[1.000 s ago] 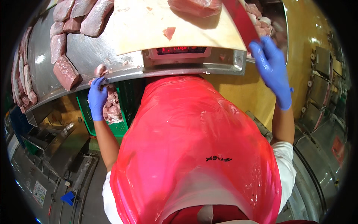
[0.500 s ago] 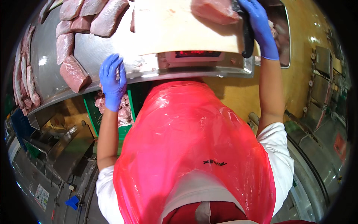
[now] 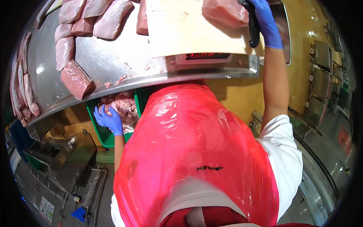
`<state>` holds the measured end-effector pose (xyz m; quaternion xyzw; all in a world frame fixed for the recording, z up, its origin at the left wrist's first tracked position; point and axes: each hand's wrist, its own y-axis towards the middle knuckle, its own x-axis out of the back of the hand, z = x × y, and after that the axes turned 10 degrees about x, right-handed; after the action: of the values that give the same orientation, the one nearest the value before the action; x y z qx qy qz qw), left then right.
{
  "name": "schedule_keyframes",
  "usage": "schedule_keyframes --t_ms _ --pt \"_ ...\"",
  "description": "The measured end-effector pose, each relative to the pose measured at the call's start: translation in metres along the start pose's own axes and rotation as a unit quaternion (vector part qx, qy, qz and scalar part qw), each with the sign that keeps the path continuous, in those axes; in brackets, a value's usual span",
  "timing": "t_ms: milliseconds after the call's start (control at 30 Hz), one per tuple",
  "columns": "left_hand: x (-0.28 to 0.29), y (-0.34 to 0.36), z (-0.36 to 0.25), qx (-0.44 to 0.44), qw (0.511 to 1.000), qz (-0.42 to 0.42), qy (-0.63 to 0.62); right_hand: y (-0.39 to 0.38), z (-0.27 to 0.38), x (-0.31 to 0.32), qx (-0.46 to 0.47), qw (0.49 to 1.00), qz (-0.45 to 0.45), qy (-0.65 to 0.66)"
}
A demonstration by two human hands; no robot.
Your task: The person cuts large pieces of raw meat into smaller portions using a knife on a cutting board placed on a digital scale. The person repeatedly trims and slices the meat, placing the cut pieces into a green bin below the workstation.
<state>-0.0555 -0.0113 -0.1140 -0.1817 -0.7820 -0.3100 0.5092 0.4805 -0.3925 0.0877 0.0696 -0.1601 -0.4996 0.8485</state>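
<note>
My left hand [image 3: 110,120], in a blue glove, is open with fingers spread at a green crate [image 3: 138,104] of meat trimmings [image 3: 124,104] below the steel counter's edge. My right hand [image 3: 266,26], also gloved, is closed on a black-handled knife [image 3: 254,36] at the right end of a cream cutting board [image 3: 181,38], beside a large piece of raw pink meat [image 3: 223,13]. The top of the hand reaches near the frame's edge; the blade cannot be made out clearly.
Several meat pieces [image 3: 75,79] and long strips [image 3: 28,90] lie on the steel counter [image 3: 102,62]. A scale [image 3: 202,58] with red digits sits under the board. A steel tray [image 3: 283,53] is at right. Steel equipment [image 3: 68,159] stands lower left.
My left hand has dropped from the counter edge down over the crate, its fingers spreading. My right hand has moved up to the top of the board beside the meat, with the knife.
</note>
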Motion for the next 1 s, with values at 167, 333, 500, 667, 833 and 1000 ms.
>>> schedule_keyframes --t_ms 167,333,500,667,833,1000 --pt "0.009 0.084 -0.135 -0.305 0.916 0.248 -0.079 -0.002 0.002 0.005 -0.024 0.999 -0.005 0.036" --pt "0.020 0.063 -0.046 -0.145 0.981 0.126 -0.016 -0.035 0.005 0.039 -0.020 0.998 -0.053 -0.033" --pt "0.024 0.014 -0.089 -0.150 0.979 0.132 -0.045 -0.093 0.014 0.106 -0.083 0.988 -0.117 -0.057" --pt "-0.002 0.007 -0.412 -0.541 0.702 0.357 -0.294 -0.117 0.014 0.156 -0.044 0.978 -0.172 -0.110" --pt "-0.118 -0.052 -0.519 -0.662 0.629 0.369 -0.172 -0.132 0.033 0.160 -0.049 0.978 -0.165 -0.114" --pt "-0.116 -0.047 -0.411 -0.551 0.596 0.508 -0.290 -0.164 0.031 0.167 -0.090 0.979 -0.171 -0.070"
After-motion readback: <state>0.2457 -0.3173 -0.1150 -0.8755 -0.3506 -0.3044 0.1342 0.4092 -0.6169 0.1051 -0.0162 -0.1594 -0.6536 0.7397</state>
